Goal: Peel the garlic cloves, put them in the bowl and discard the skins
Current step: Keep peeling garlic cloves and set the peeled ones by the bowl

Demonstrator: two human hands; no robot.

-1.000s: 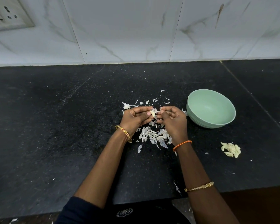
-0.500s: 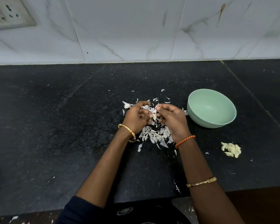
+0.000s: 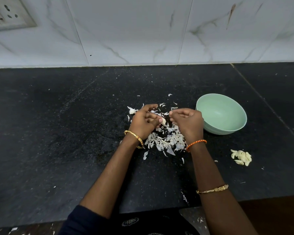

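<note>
Peeling step, I judge. My left hand [image 3: 143, 122] pinches a garlic clove [image 3: 163, 121] in curled fingers above the skins [image 3: 165, 141] on the counter [image 3: 58, 133]. Right hand [image 3: 187, 122] fingers curled; whether on skin, cannot tell. Bowl [image 3: 234, 128] looks empty. Next: strip, drop clove in.

Desk [image 3: 49, 133]: black speckled stone, matte, thin seam running diagonally at right side. Wall [image 3: 143, 31] behind: large white marble-look tiles, grey veining, brownish streak upper right, narrow grout lines. Socket plate [image 3: 8, 14] at upper left of wall (smudged, grimy). Pale strip where wall meets desk. Light soft, even. Brown surface [image 3: 278, 216] below desk edge, lower right.
</note>
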